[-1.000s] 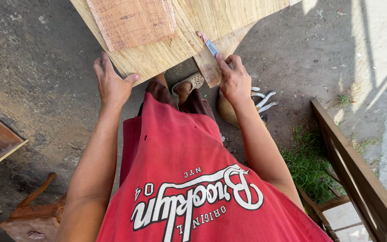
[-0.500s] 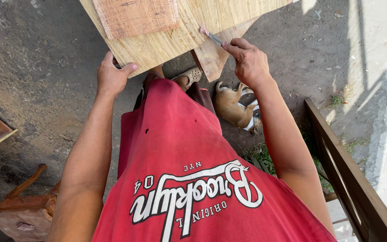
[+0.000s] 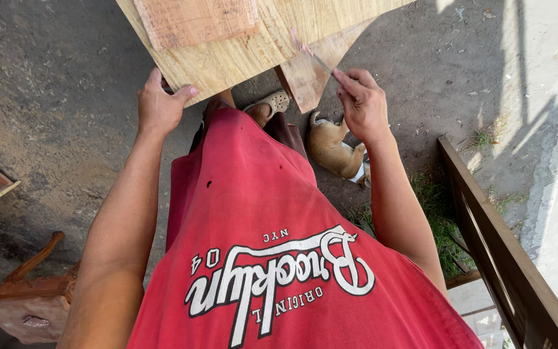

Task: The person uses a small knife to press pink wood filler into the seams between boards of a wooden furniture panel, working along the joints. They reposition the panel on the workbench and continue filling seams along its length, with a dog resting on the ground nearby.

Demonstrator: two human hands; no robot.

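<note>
I see the left hand (image 3: pixel 161 105) clamped on the near edge of the plywood board (image 3: pixel 240 48), thumb on the top face, fingers wrapped under the edge near its left corner. The right hand (image 3: pixel 361 103) is pinched around a thin pencil-like marking tool (image 3: pixel 314 57), whose tip rests on the board near its near right edge. A reddish rectangular wood panel (image 3: pixel 195 19) lies flat on the board's top face, towards the left. Below the board's near edge, a triangular wooden offcut (image 3: pixel 311 74) projects downward, just beside the right hand. A sandalled foot (image 3: pixel 271 105) stands on the dirt ground (image 3: pixel 46 129) under the board. A tan dog (image 3: pixel 336 150) lies on the ground just right of the foot. A dark wooden rail (image 3: pixel 498 245) runs along the right side.
</note>
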